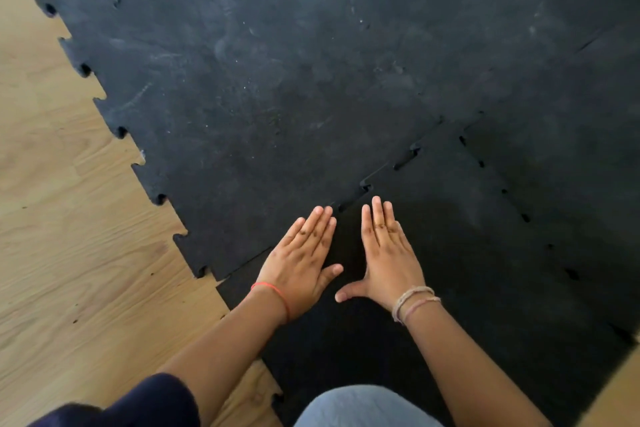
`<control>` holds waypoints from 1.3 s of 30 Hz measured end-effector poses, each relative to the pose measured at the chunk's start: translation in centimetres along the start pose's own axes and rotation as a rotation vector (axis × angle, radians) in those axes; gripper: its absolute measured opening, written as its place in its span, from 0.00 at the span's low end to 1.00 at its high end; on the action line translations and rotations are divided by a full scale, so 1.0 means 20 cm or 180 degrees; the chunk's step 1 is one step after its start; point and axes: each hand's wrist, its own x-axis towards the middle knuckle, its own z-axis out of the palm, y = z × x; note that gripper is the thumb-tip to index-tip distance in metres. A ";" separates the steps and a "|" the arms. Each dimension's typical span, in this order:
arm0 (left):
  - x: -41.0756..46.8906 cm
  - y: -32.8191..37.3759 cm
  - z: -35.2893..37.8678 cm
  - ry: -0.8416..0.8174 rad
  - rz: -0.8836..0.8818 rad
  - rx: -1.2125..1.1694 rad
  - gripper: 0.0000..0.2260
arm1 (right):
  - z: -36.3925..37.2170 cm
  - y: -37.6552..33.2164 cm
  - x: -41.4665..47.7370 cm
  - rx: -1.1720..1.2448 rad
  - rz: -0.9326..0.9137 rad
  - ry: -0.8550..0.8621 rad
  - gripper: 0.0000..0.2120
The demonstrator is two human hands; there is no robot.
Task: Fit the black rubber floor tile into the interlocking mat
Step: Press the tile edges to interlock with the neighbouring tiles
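Observation:
A black rubber floor tile [450,253] lies on the floor in the lower right, darker than the dusty interlocking mat [259,80] beyond it. Their toothed seam runs diagonally from lower left to upper right, with small gaps showing along it. My left hand [301,260] lies flat, palm down, its fingertips across the seam onto the mat's edge. Flat beside it is my right hand [384,253], resting on the tile just short of the seam. Both hands have straight fingers and hold nothing.
Light wooden floor [69,253] fills the left side beyond the mat's jigsaw edge. A second seam with small holes [502,191] runs down the tile's right side to another mat piece. My knee in pale fabric [363,406] is at the bottom.

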 end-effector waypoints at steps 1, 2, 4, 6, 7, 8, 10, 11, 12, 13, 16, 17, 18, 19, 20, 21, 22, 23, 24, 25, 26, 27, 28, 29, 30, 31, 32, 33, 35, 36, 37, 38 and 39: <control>0.05 0.02 0.00 -0.0060 0.0060 0.0039 0.29 | -0.03 0.03 0.03 -0.0046 -0.0002 0.0099 0.66; 0.08 0.03 0.00 -0.0086 0.0084 0.0081 0.28 | -0.06 0.06 0.07 -0.0095 -0.0005 0.0144 0.66; 0.10 0.04 0.02 -0.0154 0.0103 0.0122 0.28 | -0.09 0.12 0.11 -0.0100 0.0000 0.0015 0.66; 0.10 0.03 0.03 -0.0264 0.0102 0.0190 0.27 | -0.07 0.12 0.13 -0.0091 0.0015 -0.0110 0.66; 0.12 0.03 0.02 -0.0323 0.0116 0.0234 0.27 | -0.07 0.11 0.15 -0.0163 0.0027 -0.0162 0.66; 0.13 0.03 0.00 -0.0394 0.0162 0.0241 0.26 | -0.09 0.10 0.16 -0.0232 0.0053 -0.0231 0.65; 0.16 0.01 -0.04 -0.0558 0.0223 0.0083 0.25 | -0.18 0.10 0.21 -0.0266 0.0108 -0.0319 0.58; 0.17 -0.01 -0.07 -0.0637 0.0230 -0.0059 0.25 | -0.23 0.12 0.23 -0.0238 0.0089 -0.0240 0.53; 0.18 -0.02 -0.09 -0.0685 0.0245 -0.0188 0.24 | -0.28 0.14 0.26 -0.0179 -0.0002 -0.0038 0.51; 0.18 -0.03 -0.09 -0.0673 0.0256 -0.0276 0.24 | -0.31 0.17 0.28 -0.0126 -0.0134 0.0204 0.50; 0.15 0.00 -0.03 -0.0272 0.0063 -0.0370 0.26 | -0.27 0.23 0.33 -0.0019 -0.0292 0.0504 0.42; 0.14 0.02 0.00 -0.0115 -0.0075 -0.0370 0.27 | -0.22 0.24 0.34 0.0018 -0.0276 0.0634 0.37; 0.13 0.05 0.03 0.0027 -0.0204 -0.0348 0.27 | -0.17 0.24 0.34 0.0064 -0.0278 0.0825 0.34; 0.13 0.07 0.05 0.0160 -0.0305 -0.0309 0.27 | -0.14 0.25 0.34 0.0106 -0.0285 0.0988 0.32; 0.13 0.08 0.07 0.0268 -0.0353 -0.0267 0.27 | -0.12 0.25 0.35 0.0137 -0.0296 0.1084 0.31; 0.13 0.09 0.08 0.0313 -0.0342 -0.0225 0.27 | -0.12 0.26 0.35 0.0158 -0.0315 0.1127 0.31; 0.13 0.09 0.08 0.0292 -0.0307 -0.0176 0.27 | -0.11 0.27 0.36 0.0172 -0.0331 0.1143 0.31; 0.13 0.09 0.08 0.0262 -0.0281 -0.0133 0.27 | -0.11 0.27 0.36 0.0174 -0.0342 0.1171 0.31; 0.13 0.08 0.09 0.0243 -0.0267 -0.0096 0.27 | -0.10 0.27 0.36 0.0168 -0.0354 0.1211 0.30; 0.13 0.08 0.09 0.0214 -0.0260 -0.0045 0.27 | -0.10 0.27 0.36 0.0177 -0.0362 0.1254 0.30; 0.12 0.08 0.09 0.0194 -0.0274 0.0032 0.27 | -0.09 0.26 0.35 0.0212 -0.0349 0.1289 0.30; 0.12 0.09 0.08 0.0201 -0.0306 0.0130 0.28 | -0.08 0.25 0.35 0.0248 -0.0316 0.1316 0.31; 0.13 0.10 0.07 0.0169 -0.0340 0.0211 0.28 | -0.06 0.25 0.34 0.0269 -0.0269 0.1351 0.31; 0.13 0.10 0.06 0.0166 -0.0357 0.0206 0.27 | -0.05 0.24 0.35 0.0278 -0.0220 0.1391 0.31; 0.13 0.10 0.05 0.0209 -0.0334 0.0173 0.27 | -0.05 0.24 0.35 0.0272 -0.0188 0.1402 0.31; 0.14 0.10 0.05 0.0245 -0.0296 0.0163 0.27 | -0.05 0.24 0.36 0.0246 -0.0176 0.1366 0.31; 0.14 0.10 0.04 0.0254 -0.0263 0.0159 0.27 | -0.06 0.25 0.37 0.0204 -0.0185 0.1282 0.32; 0.14 0.09 0.04 0.0274 -0.0245 0.0150 0.27 | -0.08 0.26 0.37 0.0153 -0.0217 0.1168 0.34; 0.13 0.09 0.04 0.0284 -0.0213 0.0153 0.27 | -0.10 0.28 0.37 0.0049 -0.0274 0.1002 0.36; 0.13 0.09 0.05 0.0290 -0.0211 0.0162 0.27 | -0.10 0.28 0.37 0.0033 -0.0285 0.1037 0.37; 0.13 0.09 0.06 0.0298 -0.0235 0.0164 0.27 | -0.10 0.28 0.37 0.0048 -0.0277 0.1141 0.37; 0.13 0.09 0.06 0.0292 -0.0270 0.0145 0.27 | -0.08 0.27 0.36 0.0059 -0.0255 0.1263 0.35; 0.13 0.09 0.06 0.0233 -0.0308 0.0141 0.27 | -0.07 0.26 0.35 0.0069 -0.0228 0.1356 0.34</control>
